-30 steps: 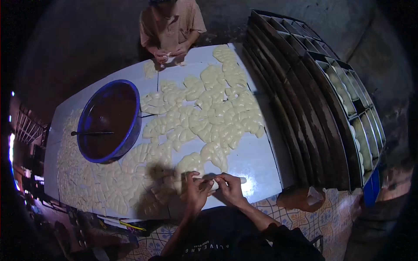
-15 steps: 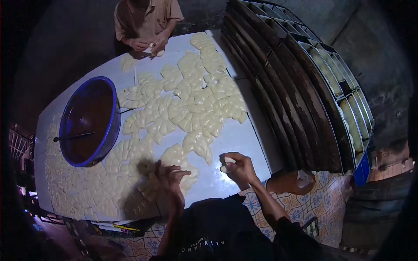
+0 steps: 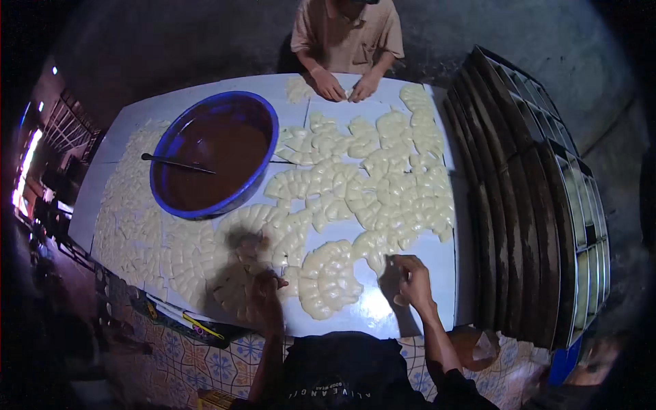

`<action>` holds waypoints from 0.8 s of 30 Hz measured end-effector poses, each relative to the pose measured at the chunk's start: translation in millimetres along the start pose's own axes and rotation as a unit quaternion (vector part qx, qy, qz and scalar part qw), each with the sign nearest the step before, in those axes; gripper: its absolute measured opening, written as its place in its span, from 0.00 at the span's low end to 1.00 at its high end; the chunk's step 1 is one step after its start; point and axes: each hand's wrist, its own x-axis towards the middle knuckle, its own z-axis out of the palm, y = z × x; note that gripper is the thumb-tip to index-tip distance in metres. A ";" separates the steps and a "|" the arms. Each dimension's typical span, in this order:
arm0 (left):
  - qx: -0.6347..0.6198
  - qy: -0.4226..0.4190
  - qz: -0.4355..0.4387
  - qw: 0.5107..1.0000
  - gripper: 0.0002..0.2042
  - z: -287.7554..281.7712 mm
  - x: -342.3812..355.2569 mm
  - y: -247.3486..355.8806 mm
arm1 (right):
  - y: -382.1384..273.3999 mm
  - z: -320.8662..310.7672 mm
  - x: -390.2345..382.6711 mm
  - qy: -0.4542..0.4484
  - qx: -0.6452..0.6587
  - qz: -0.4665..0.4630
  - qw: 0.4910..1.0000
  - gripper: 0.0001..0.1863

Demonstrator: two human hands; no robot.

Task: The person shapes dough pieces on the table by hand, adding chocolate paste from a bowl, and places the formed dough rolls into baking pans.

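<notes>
Pale, glossy pieces of dough (image 3: 328, 279) lie in overlapping rows and fan shapes across a white table (image 3: 379, 328). Over the near dough is my left hand (image 3: 268, 290), dark and blurred in its own shadow, so its fingers cannot be read clearly. To the right, my right hand (image 3: 415, 281) has its fingers bent together close above the bare white surface, beside the nearest dough fan. A small pale bit of dough (image 3: 399, 301) shows under its fingers, partly hidden by them.
A blue basin (image 3: 263, 179) of brown liquid, a dark-handled utensil (image 3: 179, 163) across it, stands at the left. Small dough bits (image 3: 130, 225) cover the far-left tabletop. Stacked dark trays (image 3: 509, 225) line the right. Opposite, a person (image 3: 348, 41) works with both hands at the table.
The whole view has swung, shifting the table and basin rightward in the picture. My left hand's spread fingers have drawn in and blurred. The other person's hands are now lower, at the tabletop.
</notes>
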 end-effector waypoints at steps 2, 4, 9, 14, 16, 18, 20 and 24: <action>0.064 0.015 0.048 0.997 0.07 2.4 13.2 -10.8 | -17.0 20.6 27.7 -0.083 0.011 -0.112 0.990 0.14; 0.094 -0.033 0.114 0.988 0.07 2.2 31.2 -14.7 | -45.9 49.7 53.9 -0.108 0.024 -0.211 0.971 0.14; 0.226 -0.136 0.208 0.942 0.09 32.4 66.9 -13.1 | -54.0 115.3 132.6 -0.117 -0.074 -0.282 0.949 0.22; 0.276 -0.194 0.242 0.910 0.16 74.1 99.8 -4.9 | -42.2 153.6 148.8 -0.056 -0.196 -0.372 0.906 0.19; 0.386 -0.276 0.264 0.840 0.26 79.5 112.7 -13.1 | -37.8 160.5 146.7 -0.047 -0.153 -0.385 0.909 0.16; 0.497 -0.302 0.311 0.752 0.31 81.6 119.9 -29.0 | -28.5 159.2 141.1 -0.083 -0.039 -0.363 0.927 0.13; 0.516 -0.296 0.291 0.749 0.30 80.9 122.6 -36.2 | -42.3 130.7 117.9 -0.125 0.090 -0.297 0.942 0.09; 0.521 -0.251 0.296 0.760 0.29 89.1 119.4 -38.9 | -66.9 52.9 58.0 -0.066 0.282 -0.169 0.942 0.10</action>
